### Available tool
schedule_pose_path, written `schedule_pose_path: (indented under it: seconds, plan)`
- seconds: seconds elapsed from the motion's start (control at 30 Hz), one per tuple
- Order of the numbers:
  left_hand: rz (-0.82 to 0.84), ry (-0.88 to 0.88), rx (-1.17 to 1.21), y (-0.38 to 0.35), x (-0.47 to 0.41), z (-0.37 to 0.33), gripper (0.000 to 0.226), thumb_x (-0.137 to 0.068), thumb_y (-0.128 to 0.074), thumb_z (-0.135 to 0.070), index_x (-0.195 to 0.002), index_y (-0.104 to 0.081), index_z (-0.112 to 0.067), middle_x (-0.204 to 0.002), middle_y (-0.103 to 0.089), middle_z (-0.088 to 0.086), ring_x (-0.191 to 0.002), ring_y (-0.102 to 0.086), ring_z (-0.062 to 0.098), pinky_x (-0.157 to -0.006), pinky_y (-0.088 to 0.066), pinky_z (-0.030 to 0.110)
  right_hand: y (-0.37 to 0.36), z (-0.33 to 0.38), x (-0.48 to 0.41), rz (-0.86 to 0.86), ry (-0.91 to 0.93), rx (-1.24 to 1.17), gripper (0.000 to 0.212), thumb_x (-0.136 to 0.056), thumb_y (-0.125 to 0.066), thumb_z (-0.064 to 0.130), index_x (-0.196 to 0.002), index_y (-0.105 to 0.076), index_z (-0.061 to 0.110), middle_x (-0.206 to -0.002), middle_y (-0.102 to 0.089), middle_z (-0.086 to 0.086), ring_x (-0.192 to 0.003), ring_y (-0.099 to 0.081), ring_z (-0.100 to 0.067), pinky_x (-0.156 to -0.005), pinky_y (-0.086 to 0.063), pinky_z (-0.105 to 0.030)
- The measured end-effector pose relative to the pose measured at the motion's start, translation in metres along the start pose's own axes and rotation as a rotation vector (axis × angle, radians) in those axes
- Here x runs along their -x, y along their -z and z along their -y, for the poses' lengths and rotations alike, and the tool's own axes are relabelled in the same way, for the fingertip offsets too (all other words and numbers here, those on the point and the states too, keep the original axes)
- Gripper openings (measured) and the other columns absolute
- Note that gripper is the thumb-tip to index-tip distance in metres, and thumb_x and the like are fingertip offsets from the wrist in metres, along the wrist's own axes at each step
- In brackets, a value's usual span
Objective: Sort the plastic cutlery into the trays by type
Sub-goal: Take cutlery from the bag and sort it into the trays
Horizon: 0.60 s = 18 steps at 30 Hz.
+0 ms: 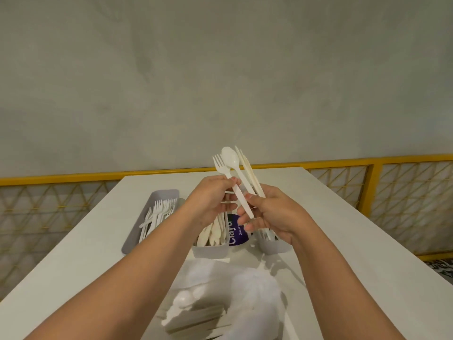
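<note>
Both hands are raised above the trays with a small bunch of white plastic cutlery between them. My left hand [212,198] pinches the handle of a fork [221,168]. My right hand [269,212] grips a spoon [231,156] and cream knives [245,163], all pointing up and away. On the table a grey tray [160,196] at the left holds several forks, a middle grey tray [210,250] holds cream knives, and a right grey tray [275,246] is mostly hidden behind my right hand.
A white table [343,241] carries the trays. A clear plastic bag [245,298] with more unsorted white cutlery lies near the front edge. A purple packet [237,230] sits between the middle and right trays. A yellow-framed railing [372,177] runs behind the table.
</note>
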<state>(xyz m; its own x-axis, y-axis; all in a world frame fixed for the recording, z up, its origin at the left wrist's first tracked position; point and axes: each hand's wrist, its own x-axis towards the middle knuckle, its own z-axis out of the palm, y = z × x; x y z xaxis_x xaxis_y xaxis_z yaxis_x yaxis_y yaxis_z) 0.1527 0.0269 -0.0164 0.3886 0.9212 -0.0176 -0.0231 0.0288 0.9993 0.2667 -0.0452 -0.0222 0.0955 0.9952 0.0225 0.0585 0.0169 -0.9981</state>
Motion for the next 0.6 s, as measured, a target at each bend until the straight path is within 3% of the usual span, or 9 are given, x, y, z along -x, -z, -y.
schedule_pose_path:
  seconds: [0.13, 0.3, 0.47, 0.53, 0.6]
  plan:
    - [-0.089, -0.013, -0.010, 0.028, 0.001, -0.007, 0.021, -0.097, -0.045, -0.014, -0.080, -0.058, -0.010, -0.074, -0.055, 0.004, -0.063, -0.053, 0.015, -0.056, -0.045, 0.024, -0.018, 0.002, -0.005, 0.006, -0.031, -0.094, 0.024, -0.100, -0.042, 0.013, -0.121, -0.048, 0.003, -0.075, -0.064, -0.014, -0.058, -0.068, -0.019, -0.050, -0.057, -0.026]
    - [-0.251, 0.077, -0.107, 0.081, -0.007, 0.005, 0.018, -0.096, -0.045, -0.007, -0.084, -0.059, -0.003, -0.066, -0.044, 0.007, -0.056, -0.040, 0.015, -0.051, -0.036, 0.023, -0.027, 0.004, -0.005, 0.056, -0.031, -0.137, 0.018, -0.099, -0.044, 0.012, -0.115, -0.050, 0.004, -0.078, -0.066, -0.017, -0.056, -0.068, -0.019, -0.048, -0.055, -0.026]
    - [-0.339, 0.184, -0.626, 0.132, -0.019, 0.030, 0.010, -0.095, -0.047, -0.010, -0.091, -0.053, -0.002, -0.066, -0.041, 0.008, -0.055, -0.036, 0.018, -0.048, -0.029, 0.025, -0.021, 0.003, -0.004, 0.031, -0.055, -0.080, 0.019, -0.097, -0.048, 0.014, -0.114, -0.051, 0.006, -0.076, -0.068, -0.014, -0.061, -0.068, -0.020, -0.050, -0.054, -0.027]
    - [-0.348, 0.184, -0.814, 0.140, -0.021, 0.038, 0.011, -0.095, -0.049, -0.011, -0.095, -0.054, -0.002, -0.073, -0.051, 0.012, -0.062, -0.048, 0.024, -0.053, -0.037, 0.028, -0.018, 0.003, -0.004, 0.016, -0.053, -0.061, 0.020, -0.097, -0.048, 0.015, -0.115, -0.052, 0.006, -0.076, -0.069, -0.013, -0.059, -0.068, -0.018, -0.050, -0.054, -0.026]
    - [-0.361, 0.171, -0.959, 0.142, -0.021, 0.047, 0.023, -0.093, -0.053, -0.013, -0.110, -0.058, 0.002, -0.101, -0.062, 0.018, -0.092, -0.059, 0.031, -0.073, -0.045, 0.032, -0.015, 0.003, -0.003, 0.002, -0.039, -0.056, 0.021, -0.097, -0.048, 0.015, -0.115, -0.053, 0.006, -0.075, -0.068, -0.012, -0.058, -0.066, -0.017, -0.050, -0.053, -0.026]
